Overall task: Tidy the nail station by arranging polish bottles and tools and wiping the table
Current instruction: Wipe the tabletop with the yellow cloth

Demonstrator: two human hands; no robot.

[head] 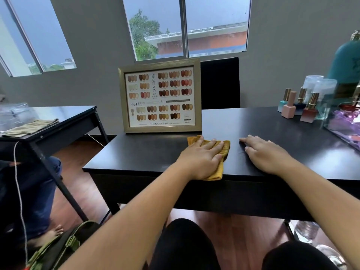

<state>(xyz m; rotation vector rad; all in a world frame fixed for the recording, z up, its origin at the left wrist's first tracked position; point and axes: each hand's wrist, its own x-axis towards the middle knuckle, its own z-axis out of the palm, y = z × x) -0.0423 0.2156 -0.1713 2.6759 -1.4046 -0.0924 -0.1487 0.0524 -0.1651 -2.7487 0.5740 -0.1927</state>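
My left hand point(202, 157) lies flat, fingers spread, pressing a mustard-yellow cloth point(224, 151) onto the black table point(148, 154) near its front edge. My right hand point(265, 152) rests flat and empty on the tabletop just to the right of the cloth. Several polish bottles point(300, 106) with gold and pink caps stand grouped at the back right of the table. A framed nail colour chart point(159, 96) stands upright at the back left, just behind the cloth.
A clear organiser box point(344, 125) with purple items and clear jars point(319, 88) sit at the right edge. A black chair point(220, 82) stands behind the table. A second black table point(64, 121) at left holds a folded cloth. A person's leg and a bag are on the floor at left.
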